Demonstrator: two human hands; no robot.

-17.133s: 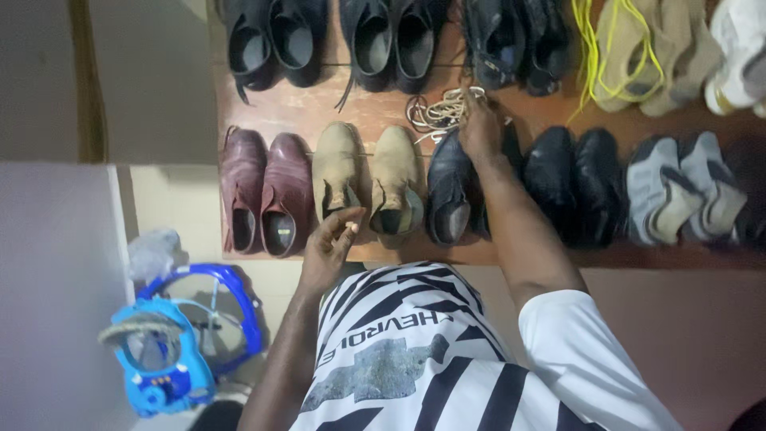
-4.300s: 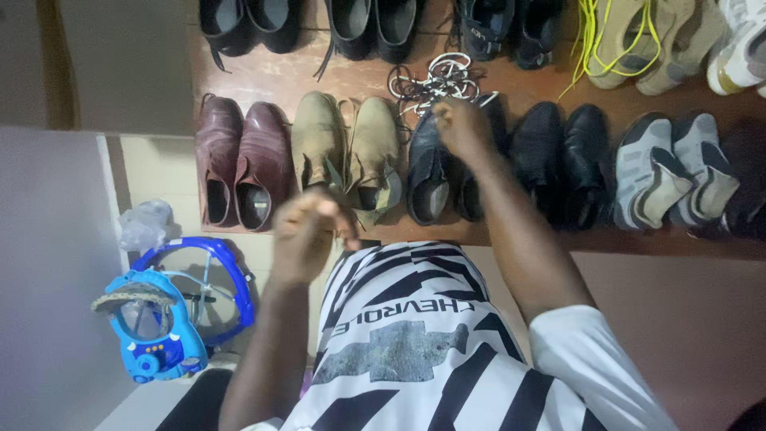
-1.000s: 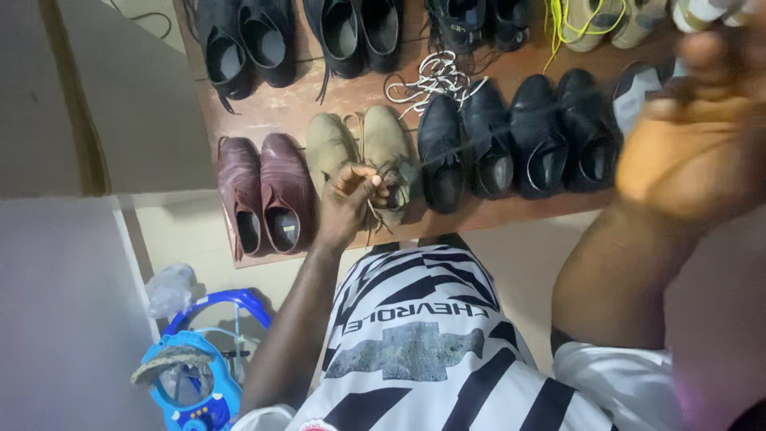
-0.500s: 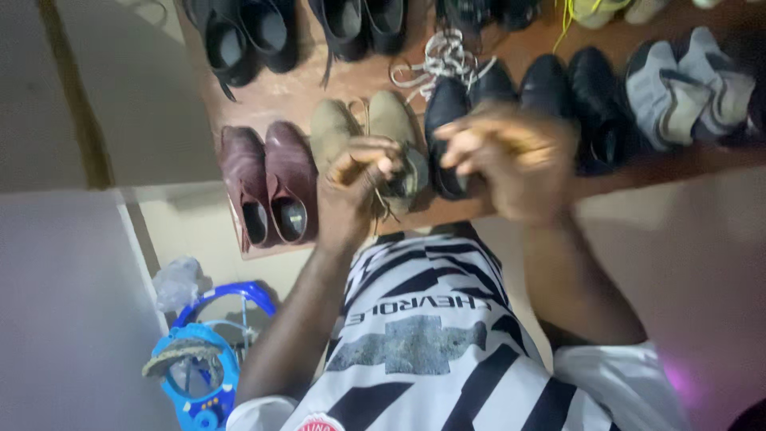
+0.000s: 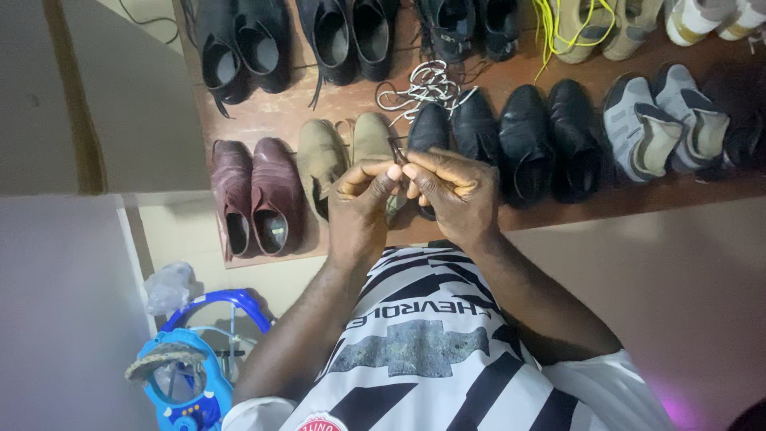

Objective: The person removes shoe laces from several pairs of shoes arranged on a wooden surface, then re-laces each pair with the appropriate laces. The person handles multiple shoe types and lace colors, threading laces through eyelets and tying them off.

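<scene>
Head view: wooden board [image 5: 319, 112] carries shoe pairs [image 5: 550, 136] beside wall [image 5: 120, 88].

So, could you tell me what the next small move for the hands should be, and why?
Probably lower the thin dark lace, pinched between left hand and right hand, toward the tan shoes directly beneath; both hands meet fingertip to fingertip just above that pair.

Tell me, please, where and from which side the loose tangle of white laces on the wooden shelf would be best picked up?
Probably pinch the white laces at the thick knotted middle of the bundle, coming from straight above with the fingers. The heap lies flat on the wooden shelf in a gap between the two shoe rows, with the black shoes close beside it, so a side approach looks crowded; its stray ends splay outward and would slip.
</scene>
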